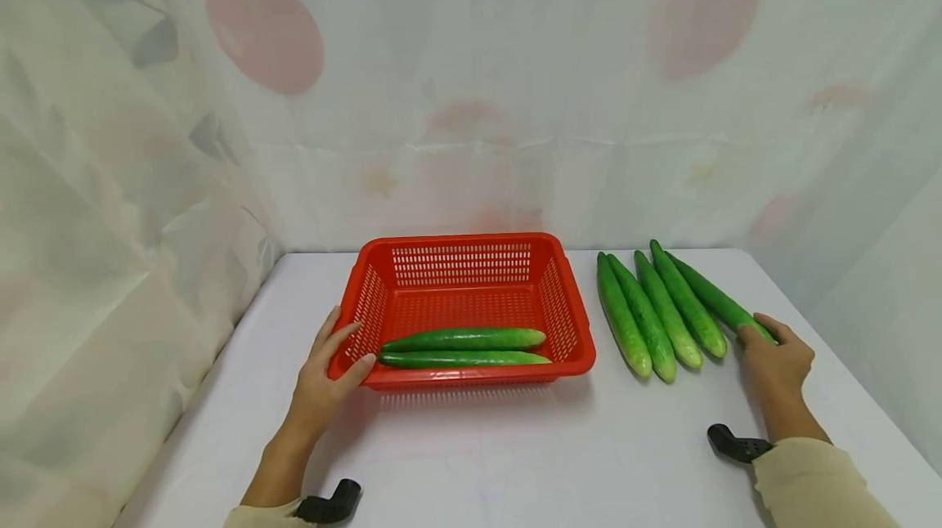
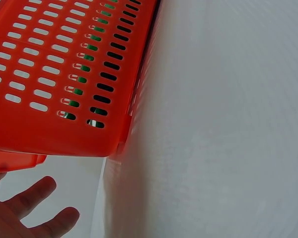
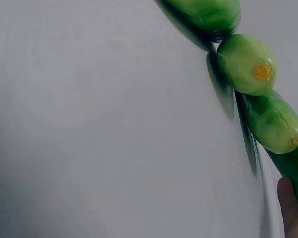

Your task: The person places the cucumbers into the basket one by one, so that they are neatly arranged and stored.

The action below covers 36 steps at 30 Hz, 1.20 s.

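My left hand [image 1: 324,377] is at the near left corner of a red plastic basket [image 1: 471,375], its fingers spread along the left rim. In the left wrist view the fingertips [image 2: 37,196] show beside the slotted basket wall [image 2: 54,134]. Two cucumbers [image 1: 464,338] lie side by side in the basket, along its near wall. At the right, my right hand [image 1: 776,360] holds the near end of the rightmost cucumber [image 1: 714,299]. The right wrist view shows the thumb [image 3: 288,201] against its dark green side.
Several more cucumbers [image 1: 625,319] lie in a slanted row on the white table [image 1: 471,463], between the basket and my right hand. A pale printed curtain [image 1: 471,103] hangs behind the table, with more sheeting [image 1: 88,225] along the left side.
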Available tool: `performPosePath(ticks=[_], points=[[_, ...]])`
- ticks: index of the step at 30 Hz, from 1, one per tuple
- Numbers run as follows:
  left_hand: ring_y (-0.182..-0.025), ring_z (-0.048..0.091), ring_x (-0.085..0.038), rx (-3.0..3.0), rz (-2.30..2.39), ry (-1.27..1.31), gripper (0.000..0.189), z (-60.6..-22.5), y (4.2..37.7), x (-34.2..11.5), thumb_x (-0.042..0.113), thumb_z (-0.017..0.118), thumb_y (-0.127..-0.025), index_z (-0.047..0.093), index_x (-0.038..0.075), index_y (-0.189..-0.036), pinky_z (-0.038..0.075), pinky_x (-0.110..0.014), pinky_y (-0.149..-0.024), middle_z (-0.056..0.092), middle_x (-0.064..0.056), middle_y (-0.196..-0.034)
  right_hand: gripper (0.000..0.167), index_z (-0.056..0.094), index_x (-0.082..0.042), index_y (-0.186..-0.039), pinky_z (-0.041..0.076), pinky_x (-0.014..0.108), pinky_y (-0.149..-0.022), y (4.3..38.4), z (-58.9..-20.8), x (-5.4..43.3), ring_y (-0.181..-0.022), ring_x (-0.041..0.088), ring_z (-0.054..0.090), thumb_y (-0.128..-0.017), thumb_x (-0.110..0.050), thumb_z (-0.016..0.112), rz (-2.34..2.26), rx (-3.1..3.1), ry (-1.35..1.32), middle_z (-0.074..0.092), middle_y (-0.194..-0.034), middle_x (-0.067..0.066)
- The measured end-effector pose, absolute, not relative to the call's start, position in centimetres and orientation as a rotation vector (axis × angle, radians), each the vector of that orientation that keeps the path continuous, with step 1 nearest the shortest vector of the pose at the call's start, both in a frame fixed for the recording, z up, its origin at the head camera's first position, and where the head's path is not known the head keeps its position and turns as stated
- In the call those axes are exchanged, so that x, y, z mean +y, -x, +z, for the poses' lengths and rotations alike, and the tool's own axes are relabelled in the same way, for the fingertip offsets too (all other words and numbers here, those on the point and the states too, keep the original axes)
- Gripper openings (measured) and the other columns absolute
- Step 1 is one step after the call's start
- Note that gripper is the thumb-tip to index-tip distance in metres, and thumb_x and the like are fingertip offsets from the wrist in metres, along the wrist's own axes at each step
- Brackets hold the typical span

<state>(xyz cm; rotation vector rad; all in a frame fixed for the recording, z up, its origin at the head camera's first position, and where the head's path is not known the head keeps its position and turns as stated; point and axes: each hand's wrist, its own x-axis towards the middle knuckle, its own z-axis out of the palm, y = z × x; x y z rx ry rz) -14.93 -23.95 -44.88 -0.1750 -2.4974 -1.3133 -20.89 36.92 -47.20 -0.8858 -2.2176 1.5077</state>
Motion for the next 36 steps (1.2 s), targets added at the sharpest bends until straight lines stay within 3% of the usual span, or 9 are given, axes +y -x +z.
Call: performPosePath(ticks=[6,11,14,18,21,31,36], points=[[-0.140,0.022,-0.026,-2.499,-1.313,0.177,0.055,-44.8,14.9,-23.9,0.031,0.068,-0.090,0.052,0.011,-0.139,0.032,-0.012,-0.091,0.018,0.002,-0.158,0.049,0.058,-0.022,-0.136,0.032,0.023,-0.097,20.7,-46.3,37.3,-0.122,0.015,0.035,-0.088,-0.021,0.066,1.691,-1.982,0.949,0.042,-0.140,0.003],[-0.140,0.022,-0.025,-2.506,-1.311,0.169,0.054,-44.7,14.9,-23.9,0.031,0.067,-0.090,0.052,0.011,-0.138,0.033,-0.016,-0.093,0.018,0.002,-0.158,0.052,0.060,-0.015,-0.134,0.049,0.013,-0.067,20.6,-45.7,37.6,-0.115,0.010,0.035,-0.084,-0.005,0.068,1.941,-1.683,0.958,0.042,-0.131,-0.005],[-0.141,0.022,-0.026,-2.508,-1.316,0.167,0.055,-44.8,14.8,-23.9,0.031,0.067,-0.090,0.052,0.011,-0.138,0.038,-0.030,-0.098,0.018,0.002,-0.158,0.054,0.058,-0.011,-0.135,0.051,0.016,-0.066,20.3,-45.3,37.7,-0.113,0.010,0.036,-0.083,-0.001,0.068,2.004,-1.617,0.930,0.039,-0.130,-0.006],[-0.141,0.020,-0.027,-2.487,-1.357,0.182,0.055,-44.9,14.9,-23.9,0.029,0.068,-0.090,0.052,0.008,-0.138,0.034,-0.053,-0.102,0.018,0.001,-0.158,0.054,0.058,-0.012,-0.135,0.052,0.019,-0.069,19.9,-44.8,37.8,-0.103,0.009,0.045,-0.083,-0.001,0.070,2.059,-1.557,0.902,0.039,-0.126,-0.009],[-0.141,0.019,-0.027,-2.471,-1.382,0.190,0.055,-44.9,14.9,-23.8,0.028,0.069,-0.090,0.052,0.008,-0.138,0.031,-0.058,-0.102,0.018,0.002,-0.158,0.052,0.061,-0.015,-0.132,0.052,0.020,-0.068,19.8,-44.3,37.6,-0.094,0.009,0.051,-0.082,-0.002,0.072,2.090,-1.514,0.878,0.040,-0.120,-0.010],[-0.140,0.022,-0.026,-2.508,-1.328,0.168,0.054,-44.6,14.8,-23.7,0.029,0.067,-0.090,0.052,0.009,-0.138,0.035,-0.042,-0.101,0.019,0.001,-0.158,0.045,0.067,-0.011,-0.123,0.053,0.023,-0.071,19.4,-41.6,36.3,-0.104,0.010,0.044,-0.081,0.005,0.072,2.122,-1.441,0.732,0.040,-0.119,-0.006],[-0.140,0.023,-0.026,-2.502,-1.322,0.175,0.053,-44.7,14.8,-23.8,0.030,0.067,-0.091,0.053,0.009,-0.137,0.035,-0.023,-0.097,0.019,0.001,-0.158,0.043,0.069,-0.008,-0.120,0.053,0.024,-0.069,19.4,-40.7,35.8,-0.104,0.011,0.044,-0.081,0.008,0.070,2.108,-1.451,0.637,0.042,-0.118,-0.003]])
